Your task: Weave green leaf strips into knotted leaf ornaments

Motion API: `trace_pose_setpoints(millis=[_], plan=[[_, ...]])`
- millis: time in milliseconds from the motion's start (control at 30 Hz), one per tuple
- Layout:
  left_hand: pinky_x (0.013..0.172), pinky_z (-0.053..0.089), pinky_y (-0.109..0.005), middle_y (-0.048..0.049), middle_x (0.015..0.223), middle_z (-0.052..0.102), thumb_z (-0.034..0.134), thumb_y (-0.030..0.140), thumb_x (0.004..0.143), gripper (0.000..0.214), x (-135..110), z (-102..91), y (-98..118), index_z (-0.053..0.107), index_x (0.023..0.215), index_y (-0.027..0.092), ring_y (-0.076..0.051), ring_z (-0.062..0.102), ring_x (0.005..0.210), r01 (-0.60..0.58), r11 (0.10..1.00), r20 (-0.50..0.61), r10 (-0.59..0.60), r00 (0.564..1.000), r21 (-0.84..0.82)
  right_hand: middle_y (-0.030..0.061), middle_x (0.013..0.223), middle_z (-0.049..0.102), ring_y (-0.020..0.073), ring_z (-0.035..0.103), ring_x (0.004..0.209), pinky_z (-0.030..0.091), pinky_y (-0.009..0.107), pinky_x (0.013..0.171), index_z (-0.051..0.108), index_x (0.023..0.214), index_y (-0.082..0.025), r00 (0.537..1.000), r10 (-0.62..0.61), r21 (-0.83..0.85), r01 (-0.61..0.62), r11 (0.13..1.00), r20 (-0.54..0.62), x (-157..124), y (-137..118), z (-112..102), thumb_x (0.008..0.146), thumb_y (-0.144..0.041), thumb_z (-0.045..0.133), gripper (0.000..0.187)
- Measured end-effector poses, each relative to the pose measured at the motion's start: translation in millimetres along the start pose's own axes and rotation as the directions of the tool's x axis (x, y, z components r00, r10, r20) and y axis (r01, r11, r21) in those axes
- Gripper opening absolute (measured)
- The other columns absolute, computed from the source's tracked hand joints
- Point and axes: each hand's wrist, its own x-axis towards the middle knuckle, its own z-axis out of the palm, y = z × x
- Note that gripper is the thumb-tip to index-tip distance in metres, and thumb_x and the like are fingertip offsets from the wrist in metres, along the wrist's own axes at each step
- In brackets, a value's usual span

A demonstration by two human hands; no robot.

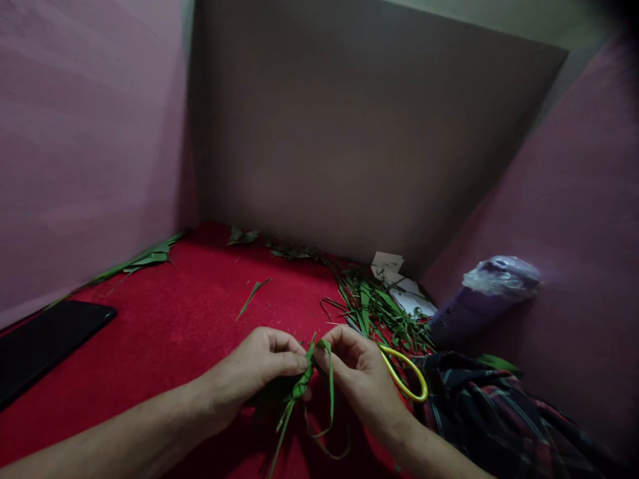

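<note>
Between my hands is a small braided piece of green leaf strips (301, 386), with loose ends hanging down from it. My left hand (267, 359) pinches its upper part between thumb and fingers. A long leaf strip (331, 392) loops down from my right hand (352, 366), whose thumb and forefinger are closed on it close to the braid's top. The hands nearly meet above the red cloth. Just right of my right hand lie scissors, of which a yellow handle loop (417, 376) shows; the blades are mostly hidden.
A pile of cut leaves (384, 309) lies at right, beside white papers (412, 296). A purple roll in clear plastic (479, 299) leans by the wall. Plaid fabric (489, 412) is at lower right, a black flat device (50, 339) at left. Leaf scraps (252, 297) dot the red cloth (200, 293).
</note>
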Motion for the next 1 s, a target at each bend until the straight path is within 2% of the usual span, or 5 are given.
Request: trace_pose_setpoints(millis=[100,233,433,700,1000], plan=[[0.043,0.03,-0.019,-0.0001,0.053,0.063,0.065,0.032,0.068,0.018,0.9,-0.5,-0.9,0.062,0.065,0.014,-0.007,0.047,0.042,0.001,1.0,0.012,0.0,1.0,-0.022,-0.003,0.066,0.054,0.0105,0.049,0.061,0.041,0.022,0.058,0.054,0.071,-0.018,1.0,-0.006,0.011,0.006,1.0,0.007,-0.2,3.4,0.5,0.079,-0.026,0.06,0.013],[0.047,0.035,-0.02,-0.0004,0.055,0.064,0.069,0.029,0.065,0.018,4.2,-3.1,-4.7,0.062,0.065,0.013,-0.008,0.05,0.047,-0.02,1.0,0.013,0.02,1.0,-0.023,-0.0014,0.068,0.056,0.0126,0.053,0.065,0.042,0.022,0.058,0.055,0.071,-0.019,1.0,-0.008,-0.012,0.008,1.0,0.005,-2.4,2.7,1.4,0.079,-0.028,0.059,0.013],[0.043,0.034,-0.02,-0.0028,0.055,0.066,0.066,0.028,0.066,0.016,3.2,-3.3,-3.6,0.06,0.066,0.013,-0.009,0.051,0.043,-0.013,1.0,0.035,0.013,0.999,0.0,-0.0026,0.065,0.053,0.0107,0.048,0.06,0.04,0.021,0.055,0.054,0.069,-0.017,1.0,-0.031,-0.018,0.031,0.999,-0.003,-0.6,-3.3,0.2,0.078,-0.026,0.06,0.014],[0.044,0.036,-0.021,-0.0005,0.053,0.063,0.067,0.031,0.065,0.019,3.0,-2.2,-4.4,0.057,0.066,0.015,-0.01,0.051,0.044,-0.034,0.999,0.028,0.033,0.999,0.04,-0.0027,0.066,0.052,0.0108,0.046,0.061,0.038,0.022,0.056,0.053,0.07,-0.018,1.0,-0.018,-0.077,0.019,0.997,0.004,-3.3,0.1,1.8,0.081,-0.025,0.056,0.013],[0.047,0.03,-0.02,0.0045,0.054,0.052,0.072,0.038,0.061,0.029,1.0,-1.0,-3.7,0.058,0.066,0.013,-0.007,0.043,0.048,-0.095,0.994,0.044,0.093,0.995,0.047,-0.0028,0.066,0.055,0.0115,0.048,0.062,0.038,0.022,0.058,0.054,0.07,-0.018,0.981,-0.192,-0.263,0.18,0.948,-0.018,-5.2,-0.9,0.7,0.081,-0.017,0.053,0.011]])
